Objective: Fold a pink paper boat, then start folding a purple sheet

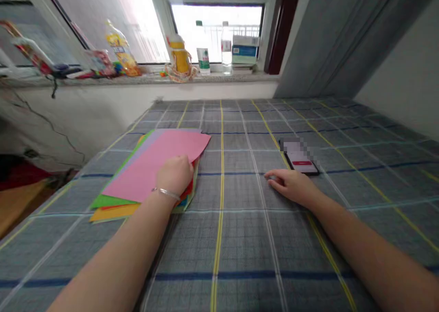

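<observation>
A stack of coloured paper sheets (151, 166) lies on the grey checked cloth (240, 239), a pink sheet on top, with green, orange and red edges showing beneath. My left hand (175, 175), a silver bracelet on its wrist, rests on the stack's right edge with its fingers curled round the sheets there. My right hand (291, 184) lies flat on the cloth with fingers stretched out, holding nothing. Just beyond it sits a phone (302, 161) with a lit screen.
A windowsill (206, 77) at the back carries a yellow bottle (180, 56), small bottles, a box and bright packets. A grey curtain (343, 38) hangs at the right. The cloth's left edge drops to a floor with red and wooden things.
</observation>
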Demonstrator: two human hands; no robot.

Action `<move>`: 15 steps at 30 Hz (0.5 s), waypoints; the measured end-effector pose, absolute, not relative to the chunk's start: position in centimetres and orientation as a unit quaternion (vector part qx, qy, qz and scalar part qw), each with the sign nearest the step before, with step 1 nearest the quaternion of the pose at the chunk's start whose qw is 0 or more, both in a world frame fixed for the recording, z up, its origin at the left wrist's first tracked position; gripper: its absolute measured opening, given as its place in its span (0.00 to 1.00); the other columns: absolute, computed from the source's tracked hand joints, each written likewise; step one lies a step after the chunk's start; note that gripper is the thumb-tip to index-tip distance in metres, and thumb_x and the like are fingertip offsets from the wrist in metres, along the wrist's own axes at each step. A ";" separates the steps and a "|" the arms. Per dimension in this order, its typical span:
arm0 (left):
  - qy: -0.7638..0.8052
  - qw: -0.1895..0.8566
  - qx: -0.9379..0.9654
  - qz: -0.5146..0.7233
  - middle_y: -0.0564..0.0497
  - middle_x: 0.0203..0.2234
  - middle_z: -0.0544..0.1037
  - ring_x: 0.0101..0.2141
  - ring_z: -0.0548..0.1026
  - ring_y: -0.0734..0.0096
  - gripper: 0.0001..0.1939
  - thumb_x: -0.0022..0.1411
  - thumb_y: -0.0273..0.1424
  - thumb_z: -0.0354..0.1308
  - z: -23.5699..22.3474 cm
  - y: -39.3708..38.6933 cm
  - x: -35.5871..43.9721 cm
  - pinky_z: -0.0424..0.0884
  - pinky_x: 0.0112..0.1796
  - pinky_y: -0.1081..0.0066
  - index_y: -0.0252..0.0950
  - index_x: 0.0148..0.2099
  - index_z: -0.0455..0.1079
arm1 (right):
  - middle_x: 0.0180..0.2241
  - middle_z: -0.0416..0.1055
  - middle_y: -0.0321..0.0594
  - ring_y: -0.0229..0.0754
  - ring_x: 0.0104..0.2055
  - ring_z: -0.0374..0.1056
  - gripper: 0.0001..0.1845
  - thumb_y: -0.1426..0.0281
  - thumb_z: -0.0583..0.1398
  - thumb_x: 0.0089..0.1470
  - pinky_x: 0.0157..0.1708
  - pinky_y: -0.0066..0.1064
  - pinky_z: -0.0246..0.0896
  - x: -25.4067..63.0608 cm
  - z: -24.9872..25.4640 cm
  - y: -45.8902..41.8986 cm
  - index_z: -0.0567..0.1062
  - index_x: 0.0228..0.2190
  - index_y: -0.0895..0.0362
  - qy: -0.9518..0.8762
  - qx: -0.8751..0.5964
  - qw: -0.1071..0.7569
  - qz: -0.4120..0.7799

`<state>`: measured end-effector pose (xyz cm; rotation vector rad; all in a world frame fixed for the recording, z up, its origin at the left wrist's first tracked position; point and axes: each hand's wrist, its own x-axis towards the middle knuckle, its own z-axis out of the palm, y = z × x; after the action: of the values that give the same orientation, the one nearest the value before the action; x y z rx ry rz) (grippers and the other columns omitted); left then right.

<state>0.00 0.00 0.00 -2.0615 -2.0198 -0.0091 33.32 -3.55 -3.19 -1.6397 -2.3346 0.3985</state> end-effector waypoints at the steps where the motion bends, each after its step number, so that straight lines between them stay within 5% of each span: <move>1: -0.701 0.131 -0.701 0.000 0.38 0.31 0.77 0.34 0.77 0.51 0.18 0.65 0.33 0.42 0.2 -0.3 0.5 0.72 0.32 0.61 0.29 0.37 0.72 | 0.28 0.74 0.32 0.39 0.30 0.68 0.14 0.61 0.54 0.57 0.27 0.30 0.54 33.3 -3.2 -3.5 0.74 0.43 0.48 -0.802 -0.567 0.132 0.135; 8: -0.636 0.119 -0.762 -0.002 0.41 0.30 0.75 0.34 0.76 0.53 0.15 0.63 0.22 0.42 0.8 -3.1 5.0 0.71 0.27 0.64 0.31 0.37 0.72 | 0.32 0.74 0.34 0.39 0.32 0.68 0.14 0.63 0.55 0.57 0.29 0.30 0.56 32.3 -3.2 -3.7 0.75 0.43 0.50 -0.810 -0.558 0.152 0.099; 15: -0.500 0.081 -0.862 -0.036 0.45 0.35 0.74 0.38 0.73 0.58 0.10 0.64 0.24 0.48 -0.1 -5.9 8.9 0.71 0.28 0.67 0.33 0.39 0.71 | 0.47 0.71 0.35 0.37 0.36 0.70 0.17 0.67 0.59 0.55 0.31 0.28 0.60 29.5 -2.9 -5.0 0.73 0.47 0.48 -0.825 -0.528 0.198 0.029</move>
<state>8.90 -5.90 -0.13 -2.5759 -1.4946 -0.1090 29.49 -4.98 -2.86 -1.4787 -2.3087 0.0819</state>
